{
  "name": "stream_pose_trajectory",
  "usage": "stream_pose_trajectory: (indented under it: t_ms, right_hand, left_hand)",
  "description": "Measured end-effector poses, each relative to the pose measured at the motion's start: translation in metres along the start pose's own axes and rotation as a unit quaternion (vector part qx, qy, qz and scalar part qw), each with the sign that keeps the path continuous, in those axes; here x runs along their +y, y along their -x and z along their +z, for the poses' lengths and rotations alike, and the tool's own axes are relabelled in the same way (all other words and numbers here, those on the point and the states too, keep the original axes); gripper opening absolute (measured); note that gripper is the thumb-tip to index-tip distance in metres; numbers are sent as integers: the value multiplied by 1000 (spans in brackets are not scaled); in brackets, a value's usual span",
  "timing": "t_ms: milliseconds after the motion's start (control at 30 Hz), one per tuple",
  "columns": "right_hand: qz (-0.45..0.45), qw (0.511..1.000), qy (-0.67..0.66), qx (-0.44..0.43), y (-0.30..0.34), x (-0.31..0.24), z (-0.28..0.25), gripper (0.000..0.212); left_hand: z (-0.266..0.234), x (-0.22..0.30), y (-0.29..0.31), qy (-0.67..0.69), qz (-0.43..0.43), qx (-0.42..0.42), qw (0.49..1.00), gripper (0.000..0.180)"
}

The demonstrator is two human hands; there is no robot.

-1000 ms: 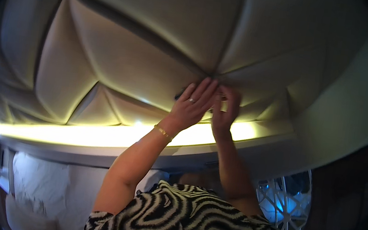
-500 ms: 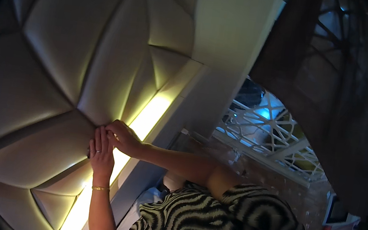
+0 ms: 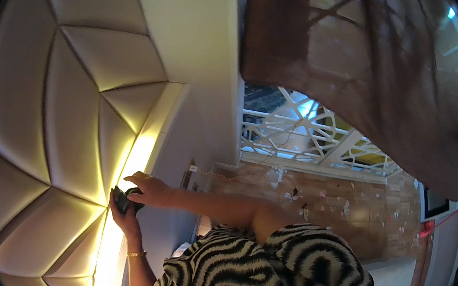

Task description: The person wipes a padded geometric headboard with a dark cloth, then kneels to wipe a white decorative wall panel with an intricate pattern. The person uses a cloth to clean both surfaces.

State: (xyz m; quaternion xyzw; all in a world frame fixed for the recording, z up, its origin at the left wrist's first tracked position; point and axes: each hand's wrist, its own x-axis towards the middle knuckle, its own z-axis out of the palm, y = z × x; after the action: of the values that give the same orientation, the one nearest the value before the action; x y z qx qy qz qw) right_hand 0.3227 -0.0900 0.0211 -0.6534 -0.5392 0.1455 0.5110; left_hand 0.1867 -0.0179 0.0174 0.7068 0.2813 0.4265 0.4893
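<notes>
A small black object (image 3: pixel 124 201) sits between my two hands, in front of the glowing light strip; its exact kind I cannot make out. My left hand (image 3: pixel 126 221), with a gold bracelet at its wrist, reaches up from below and holds the object from its lower side. From the right comes my right hand (image 3: pixel 149 189), with its thumb against the object and its fingers reaching over the top toward the wall. Beside both hands is the padded wall panel (image 3: pixel 75 99), made of several angular beige cushions.
The bright light strip (image 3: pixel 114 249) runs along the panel's edge. A white lattice screen (image 3: pixel 299 135) and a dark sheer curtain (image 3: pixel 378 64) stand farther off. Scraps litter the wooden floor (image 3: pixel 312 212). A wire and socket (image 3: pixel 193 168) show low by the wall.
My view has turned and shifted, so panel and strip sit more upright and farther left. My hands have moved lower along the strip, and the black object between them now shows.
</notes>
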Motion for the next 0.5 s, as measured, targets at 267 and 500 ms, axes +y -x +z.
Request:
stream_pose_trajectory:
  t_ms: [267,500]
  right_hand:
    - [17,997,-69,21,78,56,-113,65]
    - [278,938,-173,114,168,61,-209,28]
  left_hand:
    - [134,40,34,266,-144,-126,945,57]
    - [213,60,70,221,-225,-308,897,60]
